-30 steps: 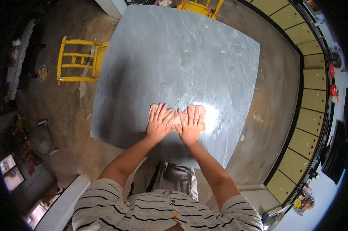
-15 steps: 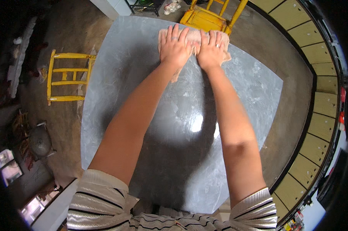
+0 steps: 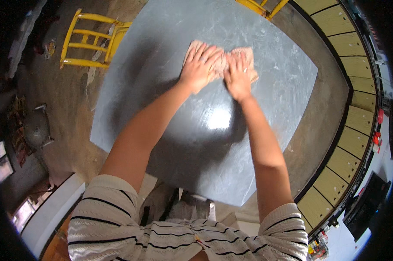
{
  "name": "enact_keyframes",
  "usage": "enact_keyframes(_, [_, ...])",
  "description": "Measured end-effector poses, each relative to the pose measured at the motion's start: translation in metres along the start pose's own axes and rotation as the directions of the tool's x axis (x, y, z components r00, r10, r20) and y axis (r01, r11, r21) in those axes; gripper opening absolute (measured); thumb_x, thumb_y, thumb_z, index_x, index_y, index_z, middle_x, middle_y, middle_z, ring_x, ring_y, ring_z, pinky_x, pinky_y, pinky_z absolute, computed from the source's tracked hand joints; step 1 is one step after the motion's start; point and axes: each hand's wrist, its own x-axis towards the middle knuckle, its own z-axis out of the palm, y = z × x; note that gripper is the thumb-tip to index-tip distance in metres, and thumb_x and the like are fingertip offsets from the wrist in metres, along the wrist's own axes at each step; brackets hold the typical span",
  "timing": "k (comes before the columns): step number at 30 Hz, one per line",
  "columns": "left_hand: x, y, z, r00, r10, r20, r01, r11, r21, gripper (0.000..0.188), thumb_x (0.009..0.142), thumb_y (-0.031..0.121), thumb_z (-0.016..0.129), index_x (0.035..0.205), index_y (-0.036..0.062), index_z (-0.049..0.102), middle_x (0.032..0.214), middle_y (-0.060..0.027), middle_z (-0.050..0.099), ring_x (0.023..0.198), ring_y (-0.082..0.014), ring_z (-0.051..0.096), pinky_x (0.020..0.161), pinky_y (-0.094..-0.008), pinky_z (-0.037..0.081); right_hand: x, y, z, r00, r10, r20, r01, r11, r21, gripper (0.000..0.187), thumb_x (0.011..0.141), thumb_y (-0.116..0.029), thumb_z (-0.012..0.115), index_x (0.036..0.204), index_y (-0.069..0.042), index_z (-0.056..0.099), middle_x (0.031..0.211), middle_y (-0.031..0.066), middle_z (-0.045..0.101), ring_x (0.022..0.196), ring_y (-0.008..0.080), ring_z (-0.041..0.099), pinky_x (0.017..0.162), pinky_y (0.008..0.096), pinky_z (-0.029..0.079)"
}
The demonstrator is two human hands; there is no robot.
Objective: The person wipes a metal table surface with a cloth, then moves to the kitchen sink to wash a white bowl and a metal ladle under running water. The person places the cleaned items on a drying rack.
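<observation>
A pale pink cloth [image 3: 248, 55] lies bunched on the grey marbled table [image 3: 279, 100], toward its far half. My left hand [image 3: 199, 69] is pressed flat on the cloth's left part, fingers stretched forward and slightly apart. On the right part rests my right hand [image 3: 238, 79], also palm down with fingers extended and a ring on one of them. The cloth bulges up between the two hands and shows beyond the fingertips. Both forearms reach forward over the tabletop, and a bright light reflection shines on the surface between them.
A yellow wooden chair [image 3: 90, 39] stands at the table's left edge, and part of another yellow chair [image 3: 266, 8] shows at the far edge. Along the right curves a row of yellow-green panels [image 3: 344, 137]. A dark round-seated stool or similar object [image 3: 38, 126] is at the left.
Both hands have drawn the cloth back from the table's far edge toward me. The view has shifted too, so the chairs sit higher and the table's near edge shows more.
</observation>
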Motion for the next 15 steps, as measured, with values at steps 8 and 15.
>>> enact_keyframes(8, [-0.338, 0.068, -0.100, 0.986, -0.086, 0.140, 0.102, 0.988, -0.113, 0.048, 0.086, 0.027, 0.056, 0.132, 0.0161, 0.047, 0.137, -0.0088, 0.043, 0.130, -0.0332, 0.036, 0.110, -0.0519, 0.025, -0.287, -0.242, 0.004, 0.975, 0.026, 0.222, -0.050, 0.993, 0.104, 0.057, 0.082, -0.017, 0.054, 0.138, -0.015, 0.041, 0.146, 0.0138, 0.033, 0.139, 0.0392, 0.021, 0.109, 0.0587, 0.019])
enact_keyframes(15, [-0.273, 0.014, -0.109, 0.966, -0.024, 0.259, 0.062, 0.989, -0.138, 0.051, 0.085, 0.025, 0.057, 0.134, 0.0156, 0.045, 0.140, -0.0099, 0.039, 0.132, -0.0317, 0.034, 0.111, -0.0525, 0.024, -0.183, -0.211, -0.009, 0.926, -0.086, 0.367, 0.067, 0.996, 0.062, 0.068, 0.075, -0.034, 0.066, 0.137, -0.019, 0.043, 0.146, 0.0122, 0.034, 0.137, 0.0359, 0.026, 0.108, 0.0538, 0.024])
